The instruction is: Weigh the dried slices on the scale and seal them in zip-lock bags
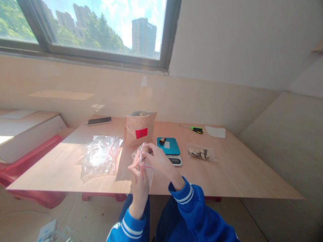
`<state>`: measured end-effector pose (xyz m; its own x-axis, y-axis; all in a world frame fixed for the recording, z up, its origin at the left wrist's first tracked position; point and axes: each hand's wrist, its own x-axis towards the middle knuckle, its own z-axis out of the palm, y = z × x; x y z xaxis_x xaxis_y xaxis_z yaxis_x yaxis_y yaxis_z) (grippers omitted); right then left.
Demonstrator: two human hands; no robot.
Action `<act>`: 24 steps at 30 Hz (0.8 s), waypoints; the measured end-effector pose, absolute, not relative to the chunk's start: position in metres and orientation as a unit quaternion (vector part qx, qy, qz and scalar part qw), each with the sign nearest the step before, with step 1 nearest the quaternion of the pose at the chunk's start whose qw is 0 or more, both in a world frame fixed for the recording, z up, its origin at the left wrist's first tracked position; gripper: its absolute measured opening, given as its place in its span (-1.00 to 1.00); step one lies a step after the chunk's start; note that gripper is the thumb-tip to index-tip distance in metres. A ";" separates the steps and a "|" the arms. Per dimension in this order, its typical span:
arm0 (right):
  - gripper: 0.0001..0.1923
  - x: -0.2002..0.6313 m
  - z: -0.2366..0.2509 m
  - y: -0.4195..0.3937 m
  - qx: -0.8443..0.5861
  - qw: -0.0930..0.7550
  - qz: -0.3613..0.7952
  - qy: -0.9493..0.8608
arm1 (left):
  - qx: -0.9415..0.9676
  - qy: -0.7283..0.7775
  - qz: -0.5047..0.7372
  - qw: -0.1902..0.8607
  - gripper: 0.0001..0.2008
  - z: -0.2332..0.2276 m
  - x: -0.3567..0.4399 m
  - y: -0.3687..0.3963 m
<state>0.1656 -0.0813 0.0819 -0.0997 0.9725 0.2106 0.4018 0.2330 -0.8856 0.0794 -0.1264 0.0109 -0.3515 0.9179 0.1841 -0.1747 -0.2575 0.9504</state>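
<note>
My left hand (139,174) is closed on a clear zip bag (149,174) with a red seal line, held up over the front of the table. At the bag's mouth is my right hand (160,159), its fingers curled round brownish dried pieces (146,150). Its fingertips partly hide them. Just behind the hands stands an open brown paper pouch (130,129) with a red label (141,133). To the right, a kitchen scale (173,146) with a teal top carries a small dark-and-tan dried piece (162,140).
Several flat clear zip bags (101,158) lie at left, with a phone (99,121) behind them. On the right are a filled zip bag of pale and dark slices (199,153), a green-and-black screwdriver (197,129) and white paper (215,132). Red stools (47,198) stand below.
</note>
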 end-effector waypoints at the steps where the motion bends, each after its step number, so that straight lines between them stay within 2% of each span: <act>1: -0.87 0.159 0.079 -0.082 -0.519 0.440 0.331 -0.654 | 0.402 0.461 0.683 0.398 -0.67 0.011 0.080 -0.127; 7: -0.75 0.147 0.081 -0.083 -0.495 0.485 0.303 -0.653 | 0.379 0.535 0.665 0.358 -0.67 0.015 0.072 -0.125; 11: -0.74 0.183 0.071 -0.055 -0.526 0.489 0.152 -0.679 | 0.373 0.561 0.644 0.361 -0.66 0.013 0.062 -0.122; 13: -0.77 0.208 0.055 -0.037 -0.587 0.422 0.073 -0.687 | 0.383 0.555 0.644 0.361 -0.62 0.010 0.058 -0.120; 18: -0.78 0.250 0.011 -0.007 -0.630 0.377 0.077 -0.675 | 0.362 0.512 0.671 0.395 -0.60 0.004 0.057 -0.119; 24: -0.82 0.250 0.012 -0.007 -0.627 0.421 0.084 -0.650 | 0.373 0.462 0.688 0.417 -0.65 0.008 0.058 -0.121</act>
